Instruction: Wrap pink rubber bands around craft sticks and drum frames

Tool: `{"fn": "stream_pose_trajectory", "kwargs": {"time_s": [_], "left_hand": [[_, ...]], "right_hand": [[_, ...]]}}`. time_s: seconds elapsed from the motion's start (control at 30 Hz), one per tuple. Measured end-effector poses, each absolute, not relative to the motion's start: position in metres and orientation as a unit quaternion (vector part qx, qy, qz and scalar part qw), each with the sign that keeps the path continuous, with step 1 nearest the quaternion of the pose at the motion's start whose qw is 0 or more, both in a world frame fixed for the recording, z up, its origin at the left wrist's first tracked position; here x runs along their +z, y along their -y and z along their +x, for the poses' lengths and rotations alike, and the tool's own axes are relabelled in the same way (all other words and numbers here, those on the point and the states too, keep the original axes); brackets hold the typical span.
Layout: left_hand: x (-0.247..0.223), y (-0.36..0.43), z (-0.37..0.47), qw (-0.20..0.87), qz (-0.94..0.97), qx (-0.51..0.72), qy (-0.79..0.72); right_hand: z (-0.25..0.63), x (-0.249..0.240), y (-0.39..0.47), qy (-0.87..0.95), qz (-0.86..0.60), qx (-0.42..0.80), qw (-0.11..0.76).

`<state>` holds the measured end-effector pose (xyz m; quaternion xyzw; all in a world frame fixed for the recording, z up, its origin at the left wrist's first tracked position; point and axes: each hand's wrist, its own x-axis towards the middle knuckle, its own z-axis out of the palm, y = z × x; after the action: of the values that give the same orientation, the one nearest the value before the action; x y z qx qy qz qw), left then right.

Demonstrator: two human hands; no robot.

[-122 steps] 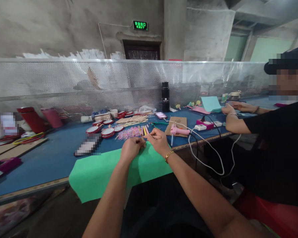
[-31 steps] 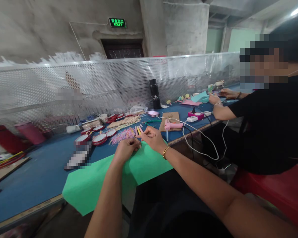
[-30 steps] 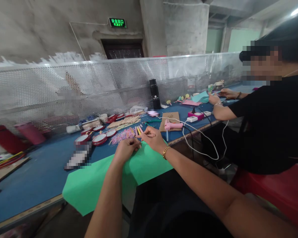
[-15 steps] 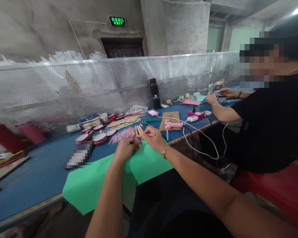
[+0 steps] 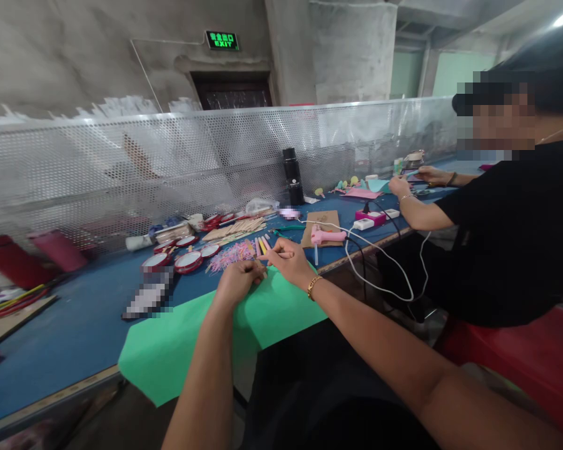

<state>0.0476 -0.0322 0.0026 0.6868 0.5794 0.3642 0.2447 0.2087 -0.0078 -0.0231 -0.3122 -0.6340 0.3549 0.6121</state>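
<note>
My right hand [image 5: 291, 261] has its fingers pinched together above the green sheet [image 5: 281, 303]. A slim pale shape shows at its fingers, too small to name. Close beside it on the left, my left hand [image 5: 240, 280] is closed, thumb and fingers pressed together over the same sheet. What it holds, if anything, is hidden. The green sheet hangs over the table's front edge towards my lap. Just beyond my fingers lie several pink and yellow sticks [image 5: 261, 245] and a heap of pastel paper shreds [image 5: 229, 255].
Small red-rimmed drums [image 5: 188, 262] and wooden sticks [image 5: 237, 229] lie on the blue table [image 5: 82, 325]. A pink glue gun [image 5: 327, 236] rests by cardboard at right, with trailing cables. A black bottle [image 5: 293, 177] stands near the mesh screen. A co-worker [image 5: 507, 225] sits at right.
My hands stay almost in place over the green sheet, with only slight finger movement. The co-worker's head has shifted a little.
</note>
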Motion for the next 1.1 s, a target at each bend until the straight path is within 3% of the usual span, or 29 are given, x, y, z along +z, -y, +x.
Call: {"fn": "stream_pose_trajectory", "kwargs": {"time_s": [1.1], "left_hand": [[0.0007, 0.0304, 0.0457, 0.254, 0.682, 0.371, -0.577]], "right_hand": [[0.208, -0.0262, 0.0056, 0.617, -0.297, 0.355, 0.637]]}}
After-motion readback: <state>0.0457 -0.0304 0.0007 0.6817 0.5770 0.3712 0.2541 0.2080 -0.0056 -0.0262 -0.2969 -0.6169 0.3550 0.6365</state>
